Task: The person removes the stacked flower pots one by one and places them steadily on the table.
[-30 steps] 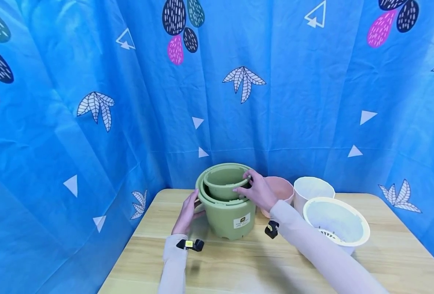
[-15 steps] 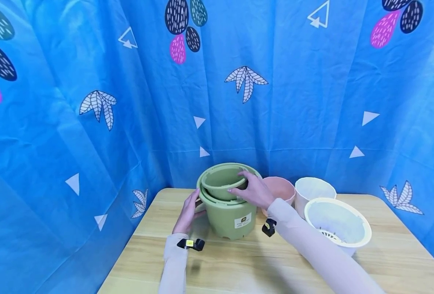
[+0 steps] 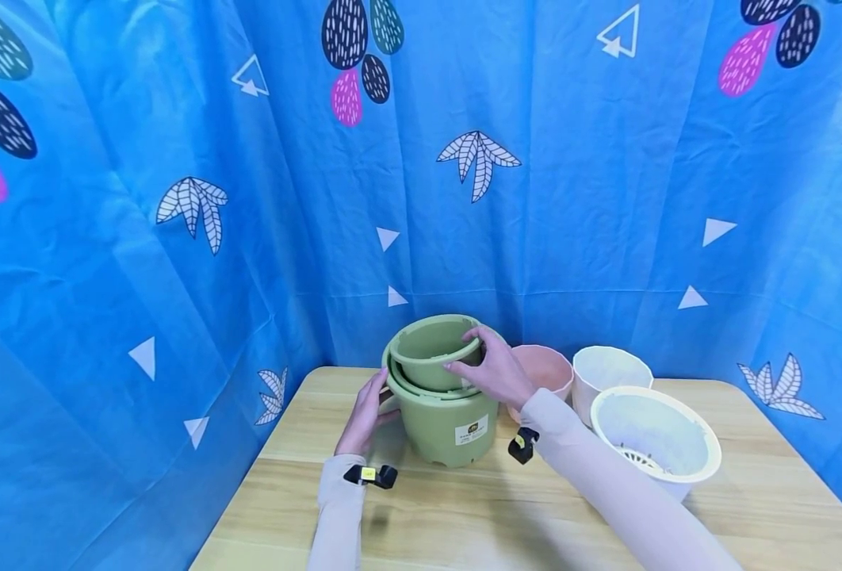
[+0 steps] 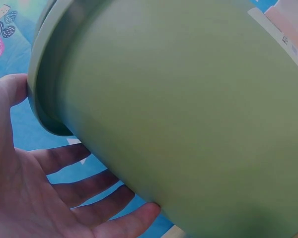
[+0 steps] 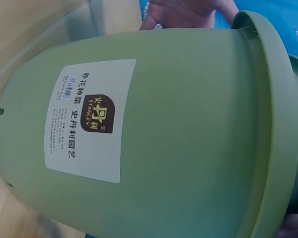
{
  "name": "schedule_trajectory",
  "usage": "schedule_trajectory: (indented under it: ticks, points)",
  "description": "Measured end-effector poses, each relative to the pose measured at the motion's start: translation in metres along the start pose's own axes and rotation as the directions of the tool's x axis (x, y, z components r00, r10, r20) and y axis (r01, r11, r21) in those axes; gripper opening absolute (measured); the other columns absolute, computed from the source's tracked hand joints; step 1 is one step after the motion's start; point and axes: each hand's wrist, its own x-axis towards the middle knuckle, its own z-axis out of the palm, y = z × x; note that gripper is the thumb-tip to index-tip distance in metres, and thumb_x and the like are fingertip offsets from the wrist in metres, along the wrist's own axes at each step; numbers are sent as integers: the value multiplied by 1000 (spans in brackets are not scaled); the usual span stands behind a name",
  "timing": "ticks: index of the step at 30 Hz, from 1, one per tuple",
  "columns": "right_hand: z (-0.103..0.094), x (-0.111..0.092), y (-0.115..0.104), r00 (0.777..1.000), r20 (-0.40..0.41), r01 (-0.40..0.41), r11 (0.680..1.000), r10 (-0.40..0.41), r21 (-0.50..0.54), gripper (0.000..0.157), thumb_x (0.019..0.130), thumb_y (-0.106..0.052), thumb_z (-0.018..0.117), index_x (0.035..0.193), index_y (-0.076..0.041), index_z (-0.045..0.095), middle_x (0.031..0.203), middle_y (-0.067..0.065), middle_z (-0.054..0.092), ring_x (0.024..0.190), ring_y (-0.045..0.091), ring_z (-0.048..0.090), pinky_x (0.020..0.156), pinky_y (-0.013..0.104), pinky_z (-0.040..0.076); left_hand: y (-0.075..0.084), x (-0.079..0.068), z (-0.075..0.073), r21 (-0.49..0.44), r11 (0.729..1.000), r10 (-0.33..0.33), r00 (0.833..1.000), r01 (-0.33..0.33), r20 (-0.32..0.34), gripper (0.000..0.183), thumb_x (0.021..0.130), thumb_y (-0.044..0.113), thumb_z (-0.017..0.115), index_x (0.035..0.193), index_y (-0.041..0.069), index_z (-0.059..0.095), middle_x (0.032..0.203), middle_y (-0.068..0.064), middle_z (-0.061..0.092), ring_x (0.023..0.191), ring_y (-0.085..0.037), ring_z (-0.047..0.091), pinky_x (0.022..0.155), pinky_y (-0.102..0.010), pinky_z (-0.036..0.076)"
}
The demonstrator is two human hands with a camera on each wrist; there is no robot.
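A large green flower pot (image 3: 428,428) with a white label (image 5: 92,119) stands upright on the table. Inside its mouth sits a smaller green flower pot (image 3: 421,369), its rim above the large one's. My right hand (image 3: 495,369) pinches the smaller pot's rim at the right, thumb outside and fingers over the edge. At the large pot's left side, my left hand (image 3: 365,416) touches it with extended fingers. In the left wrist view the thumb (image 4: 17,89) lies at the pot's rim and the fingertips meet its wall. The smaller pot's base is hidden.
Right of the green pots stand a pink pot (image 3: 545,369), a white pot (image 3: 610,369) and a wider white pot (image 3: 678,444) with a slotted bottom. The wooden table (image 3: 421,523) meets a blue patterned curtain (image 3: 571,238) at the back and left.
The smaller green pot, pinched by my right hand, has shifted slightly left and up within the large pot. My left hand keeps its place on the large pot. The view has shifted slightly.
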Motion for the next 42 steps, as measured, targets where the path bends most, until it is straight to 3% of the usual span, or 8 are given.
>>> schedule_trajectory:
  ticks: [7, 14, 25, 36, 42]
  points:
    - [-4, 2, 2, 999, -30, 14, 997, -12, 71, 57, 87, -37, 83, 131, -13, 53, 135, 11, 62, 118, 29, 58, 99, 41, 49, 1, -1, 0, -1, 1000, 6, 1000, -6, 7, 70, 106, 65, 39, 151, 13, 48, 157, -15, 44, 147, -41, 43, 109, -60, 51]
    - [-8, 3, 3, 1000, -19, 15, 987, -12, 159, 59, 88, -33, 83, 131, -10, 50, 143, 18, 55, 133, 35, 55, 115, 55, 47, 0, -1, 0, -10, 1000, -9, 1000, 9, 7, 72, 105, 66, 39, 153, 12, 46, 159, -15, 42, 148, -41, 41, 111, -61, 49]
    - [-14, 2, 1, 1000, -25, 22, 979, -17, 204, 61, 86, -30, 85, 130, -9, 48, 144, 9, 51, 141, 35, 53, 120, 53, 43, 0, 0, 0, 0, 1000, -7, 1000, 7, 9, 71, 105, 65, 40, 151, 12, 47, 158, -15, 44, 147, -40, 42, 110, -61, 50]
    - [-15, 4, 4, 999, -32, 30, 948, -21, 318, 61, 88, -23, 83, 132, -3, 45, 146, 17, 50, 137, 37, 54, 114, 54, 46, 0, -1, 0, 0, 1000, -12, 1000, 12, 10, 72, 104, 67, 40, 151, 12, 47, 158, -14, 43, 148, -40, 42, 111, -61, 49]
    - [-18, 5, 2, 999, -37, 38, 941, -27, 336, 61, 88, -22, 83, 131, -3, 43, 140, 19, 52, 139, 36, 54, 120, 54, 42, 1, 0, 1, -11, 1000, -6, 1000, 6, 5, 71, 105, 65, 40, 151, 11, 47, 157, -15, 44, 147, -41, 43, 110, -61, 49]
